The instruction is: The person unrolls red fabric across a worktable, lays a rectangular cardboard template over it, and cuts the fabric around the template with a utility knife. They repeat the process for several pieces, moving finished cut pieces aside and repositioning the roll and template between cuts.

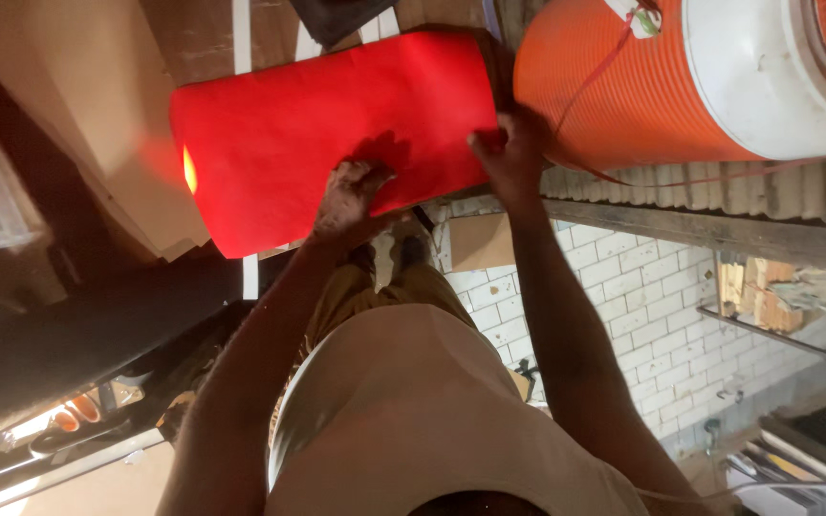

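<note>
Red sheet (327,134), large, flat, rounded corners, lying across the upper middle of the view on a dark wooden surface (193,38). Colour is saturated, with a small bright yellow-orange glare spot at its left edge. Material cannot be told: could be paper, card or thin plastic.

Left hand (348,201) on the sheet's lower edge, near the middle. Fingers curled, knuckles up, skin smeared with pale dust or dried grime. It appears to pinch the edge, but whether the fingers close around the sheet or just press on it cannot be told.

Right hand (507,153) at the sheet's lower right corner, fingers bent over the edge, in shadow. Contact with the sheet is clear; a real clamp on it cannot be confirmed.

Just beside the right hand, touching or nearly touching the sheet's right edge: a big orange ribbed cooler jug (623,86) with a white lid (767,67), lying across the top right. A thin red string (604,67) runs over its side.

Both bare arms reach up from the bottom of the frame. Between them, a beige shirt (413,411) and tan trousers (384,296).

Further out: a white brick-patterned surface (614,287) at right, with a plain cardboard piece (480,241) against it. A corrugated strip (719,191) runs under the jug. Pale board (88,105) at far left.
</note>
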Demonstrator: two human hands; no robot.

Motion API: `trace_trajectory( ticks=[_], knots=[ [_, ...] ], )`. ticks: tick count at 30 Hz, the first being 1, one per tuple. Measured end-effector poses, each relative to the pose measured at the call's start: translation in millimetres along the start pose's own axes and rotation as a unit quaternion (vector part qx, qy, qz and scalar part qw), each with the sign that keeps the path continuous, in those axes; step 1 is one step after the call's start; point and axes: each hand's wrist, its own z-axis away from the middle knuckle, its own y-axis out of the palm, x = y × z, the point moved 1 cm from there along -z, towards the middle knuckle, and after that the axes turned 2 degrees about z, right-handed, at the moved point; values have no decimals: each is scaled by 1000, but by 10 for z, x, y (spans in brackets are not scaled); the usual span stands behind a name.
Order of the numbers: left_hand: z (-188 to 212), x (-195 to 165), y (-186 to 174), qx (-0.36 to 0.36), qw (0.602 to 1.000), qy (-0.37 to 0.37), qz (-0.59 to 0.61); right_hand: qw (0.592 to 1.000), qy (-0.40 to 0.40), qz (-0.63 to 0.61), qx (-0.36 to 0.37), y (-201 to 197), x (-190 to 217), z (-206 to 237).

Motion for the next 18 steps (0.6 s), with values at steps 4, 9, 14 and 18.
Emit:
trace_trajectory(
  ticks=[4, 9, 14, 18],
  knots=[
    [-14, 1, -30, -7, 1000, -7, -4, 995, 48, 54, -75, -49, 31, 534],
    [61, 13, -3, -8, 1000, -12, 4, 987, 4, 98, -123, -28, 135, 668],
    [82, 71, 59, -20, 999, -15, 21, 964, -103, 196, -146, -35, 173, 474],
    [76, 95, 80, -24, 1000, -12, 3, 962, -69, 238, -113, -70, 81, 360]
  ],
)
